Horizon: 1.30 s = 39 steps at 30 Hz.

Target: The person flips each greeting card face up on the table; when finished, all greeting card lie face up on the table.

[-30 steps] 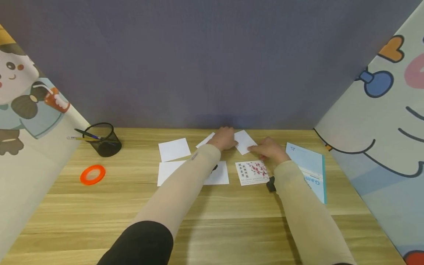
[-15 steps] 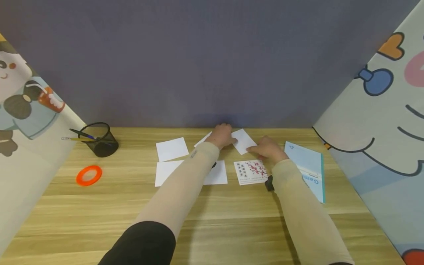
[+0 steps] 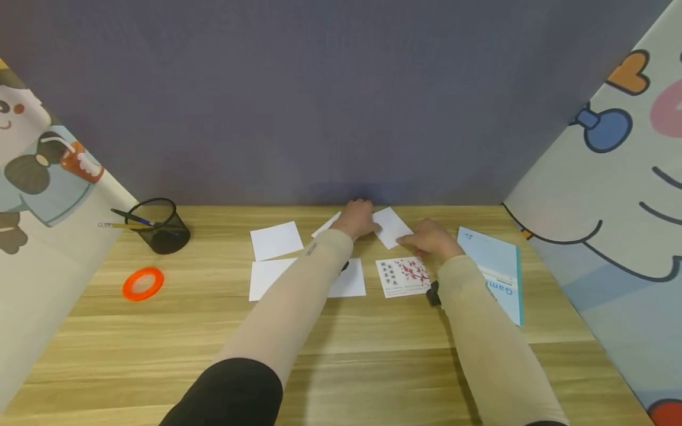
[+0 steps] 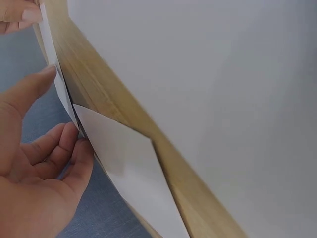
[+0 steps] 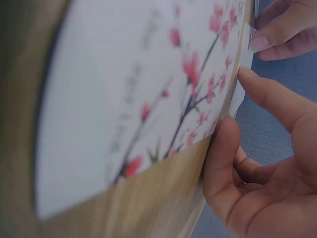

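A small blank white card [image 3: 391, 228] lies slanted near the back of the table, between both hands. My left hand [image 3: 357, 219] is at its left side, the thumb touching the card's edge and the other fingers loosely bent. At the lower right corner, my right hand [image 3: 430, 239] touches the card with one outstretched finger. Its other fingers bend toward the tabletop in the right wrist view. Another white card [image 4: 129, 158] lies partly under the left hand. Just in front of the right hand is a card printed with red blossoms [image 3: 405, 277].
More blank paper lies at the left: a white card [image 3: 277, 241] and a larger sheet [image 3: 269, 277] half covered by the left forearm. A blue booklet [image 3: 490, 254] is at the right. A mesh pen cup [image 3: 167, 234] and an orange ring [image 3: 142, 284] stand far left.
The head view has shifted slightly. Both hands and the slanted card keep nearly the same places.
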Tool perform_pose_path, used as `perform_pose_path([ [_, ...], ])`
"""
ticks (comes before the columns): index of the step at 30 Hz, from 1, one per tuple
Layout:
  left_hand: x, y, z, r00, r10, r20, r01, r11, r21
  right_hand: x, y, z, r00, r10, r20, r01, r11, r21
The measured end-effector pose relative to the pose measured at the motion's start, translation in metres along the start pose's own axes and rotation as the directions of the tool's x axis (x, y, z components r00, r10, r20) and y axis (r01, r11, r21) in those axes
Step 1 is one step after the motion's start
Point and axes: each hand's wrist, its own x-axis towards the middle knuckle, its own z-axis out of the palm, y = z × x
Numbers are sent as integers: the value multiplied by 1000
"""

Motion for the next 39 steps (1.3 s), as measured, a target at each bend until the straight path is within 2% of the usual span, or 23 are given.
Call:
perform_pose_path([
  [18, 0, -2, 1, 999, 45, 9, -45, 997, 55, -2, -4, 2, 1000, 6, 2, -6, 1000, -14],
  [23, 1, -4, -1, 998, 69, -10, -68, 997, 32, -1, -3, 1, 1000, 1, 16, -1, 1000, 6],
  [26, 2, -7, -2, 997, 75, -29, -76, 997, -11, -1, -1, -2, 1000, -2, 29, 1, 1000, 25],
  [30, 2, -10, -5, 998, 61, -35, -65, 991, -116, 0, 1, -4, 999, -11, 40, 9, 999, 42],
  [35, 1, -14, -8, 999, 42, -17, -45, 971, -236, -1, 2, -4, 999, -12, 53, 8, 997, 73],
  [39, 0, -15, -8, 999, 29, 23, -20, 942, -334, -4, 2, -5, 999, -11, 50, 6, 995, 96],
])
